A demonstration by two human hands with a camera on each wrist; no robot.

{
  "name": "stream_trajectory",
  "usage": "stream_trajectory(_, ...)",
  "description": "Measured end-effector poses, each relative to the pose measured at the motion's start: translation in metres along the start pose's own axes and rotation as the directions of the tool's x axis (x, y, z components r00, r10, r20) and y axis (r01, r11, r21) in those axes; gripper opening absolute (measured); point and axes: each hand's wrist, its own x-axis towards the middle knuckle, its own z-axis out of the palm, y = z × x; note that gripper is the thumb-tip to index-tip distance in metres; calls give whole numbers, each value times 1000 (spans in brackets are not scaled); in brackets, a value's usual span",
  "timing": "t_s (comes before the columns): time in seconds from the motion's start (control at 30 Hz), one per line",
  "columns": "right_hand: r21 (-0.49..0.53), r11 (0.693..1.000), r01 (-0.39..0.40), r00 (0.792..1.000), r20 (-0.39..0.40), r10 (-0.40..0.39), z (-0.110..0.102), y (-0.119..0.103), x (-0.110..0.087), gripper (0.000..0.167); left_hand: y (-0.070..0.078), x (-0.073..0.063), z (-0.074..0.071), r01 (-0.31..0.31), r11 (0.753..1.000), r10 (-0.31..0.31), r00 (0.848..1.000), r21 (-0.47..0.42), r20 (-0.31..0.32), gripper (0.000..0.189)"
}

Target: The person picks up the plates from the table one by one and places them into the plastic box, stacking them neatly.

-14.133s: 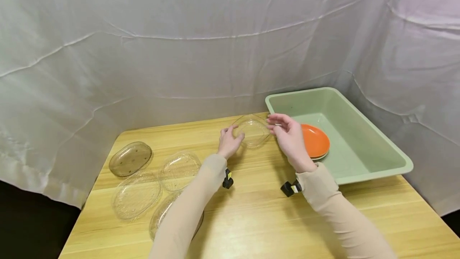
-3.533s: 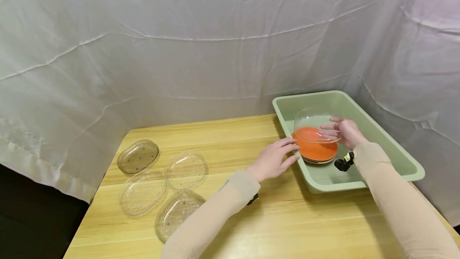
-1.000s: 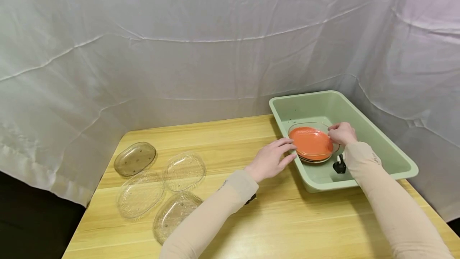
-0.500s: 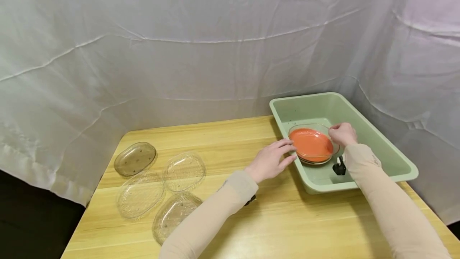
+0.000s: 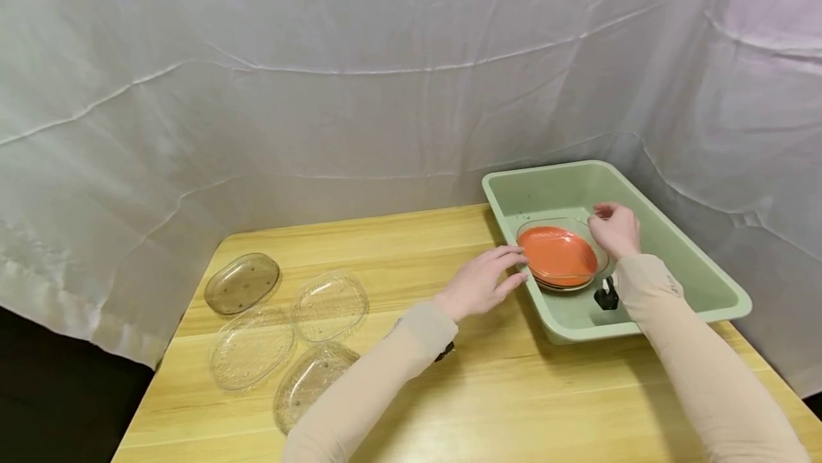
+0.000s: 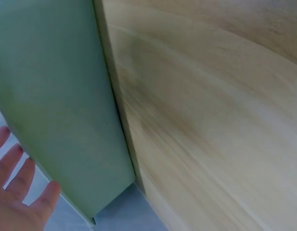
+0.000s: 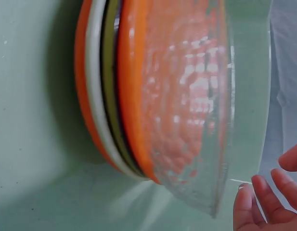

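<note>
Inside the green plastic basin [image 5: 559,334], a clear textured plate [image 7: 191,96] rests on top of an orange plate [image 7: 130,86]. Beneath those, the right wrist view shows a stack with olive, white and orange plate edges [image 7: 94,77]. My right hand [image 5: 616,230] is just beyond the clear plate's right side, inside the basin. Its thumb and fingers are apart, and a small gap separates them from the clear rim. My left hand [image 5: 480,283] has its fingertips at the basin's left rim, fingers stretched out and holding nothing.
On the wooden table [image 5: 488,392] at the left lie a brown-tinted oval dish [image 5: 242,283], two clear dishes [image 5: 330,306] [image 5: 252,347] and a faintly tinted one [image 5: 311,384] partly behind the left sleeve. A grey curtain [image 5: 359,120] hangs behind.
The clear plate has gone from the table into the basin, onto the orange plate. In the last half second my right hand has let go of its rim and opened slightly. The left hand stays at the basin rim.
</note>
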Motion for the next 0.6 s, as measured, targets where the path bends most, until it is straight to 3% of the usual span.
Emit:
stream_trajectory(0.23, 67, 997, 37, 999, -16, -36, -2, -18, -3, 46, -17, -9, -16, 62, 997, -63, 998, -36, -17, 45)
stream_trajectory(0.4, 123, 988, 89, 996, 0, -89, -1, -43, -13, 46, -35, -19, -28, 115, 993, -115, 993, -39, -4, 47)
stream_trajectory(0.6, 254, 950, 183, 982, 8, -191, 2, -82, -31, 44, -55, -31, -46, 168, 986, -168, 986, 5, 12, 48)
